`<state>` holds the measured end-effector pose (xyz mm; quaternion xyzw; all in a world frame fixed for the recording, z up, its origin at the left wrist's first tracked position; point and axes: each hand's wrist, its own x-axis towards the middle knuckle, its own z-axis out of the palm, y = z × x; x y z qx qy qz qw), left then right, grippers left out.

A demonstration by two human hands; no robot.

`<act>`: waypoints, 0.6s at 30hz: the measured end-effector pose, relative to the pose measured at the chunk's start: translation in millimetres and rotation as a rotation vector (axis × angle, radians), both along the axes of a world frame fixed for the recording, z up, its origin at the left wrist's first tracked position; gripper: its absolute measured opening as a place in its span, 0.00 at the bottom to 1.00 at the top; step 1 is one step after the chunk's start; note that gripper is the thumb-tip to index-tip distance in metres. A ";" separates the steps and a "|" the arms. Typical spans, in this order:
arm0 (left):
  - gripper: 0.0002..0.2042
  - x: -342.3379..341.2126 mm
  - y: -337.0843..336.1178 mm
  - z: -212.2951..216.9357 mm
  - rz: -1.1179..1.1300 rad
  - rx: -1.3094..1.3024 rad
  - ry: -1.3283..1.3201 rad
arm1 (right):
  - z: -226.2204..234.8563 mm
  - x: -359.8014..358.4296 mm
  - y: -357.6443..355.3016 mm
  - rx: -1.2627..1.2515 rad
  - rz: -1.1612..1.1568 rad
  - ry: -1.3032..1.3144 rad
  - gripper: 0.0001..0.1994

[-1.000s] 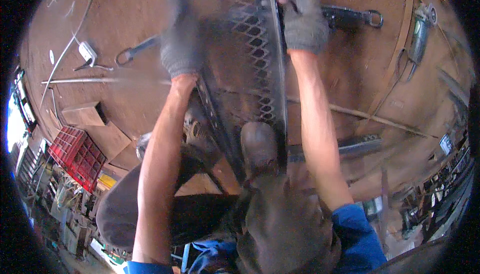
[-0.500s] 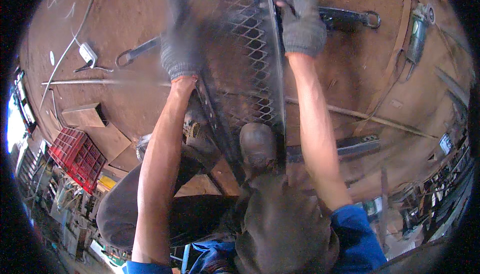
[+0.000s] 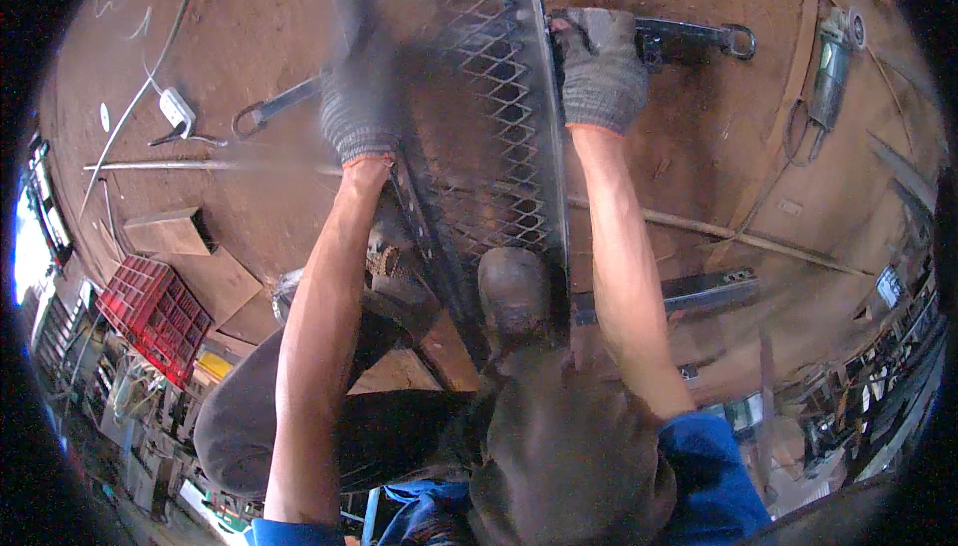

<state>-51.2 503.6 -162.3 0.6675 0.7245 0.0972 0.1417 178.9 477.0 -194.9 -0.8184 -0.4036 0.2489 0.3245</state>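
Note:
A long metal frame filled with diamond mesh (image 3: 511, 112) lies ahead of me, between my hands. My right hand (image 3: 603, 75), in a grey knit glove, is closed at the frame's right rail (image 3: 555, 162), gripping a black metal bar (image 3: 689, 33) with a ring-shaped end that sticks out to the right. On the left, my gloved left hand (image 3: 357, 117) rests at the frame's left rail (image 3: 424, 222); its fingers are lost in a blur. A similar ring-ended bar (image 3: 284, 99) juts out left of that hand. My shoe (image 3: 514, 291) is at the mesh's near end.
An angle grinder (image 3: 830, 72) lies at the far right with its cord. A thin rod (image 3: 738, 235) crosses the floor. To the left are a white power adapter or socket (image 3: 177, 107), a rectangular metal tube (image 3: 170, 232) and a red crate (image 3: 155, 314). Another dark bar (image 3: 699, 294) lies right of my foot.
My right hand has shifted slightly toward me along the right rail, and its fingers look more tightly curled. The left hand stays in nearly the same place.

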 end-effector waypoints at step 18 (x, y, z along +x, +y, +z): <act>0.25 -8.8 -3.9 -15.9 0.050 -0.030 -0.008 | -8.0 27.8 -76.5 0.011 -0.068 0.406 0.18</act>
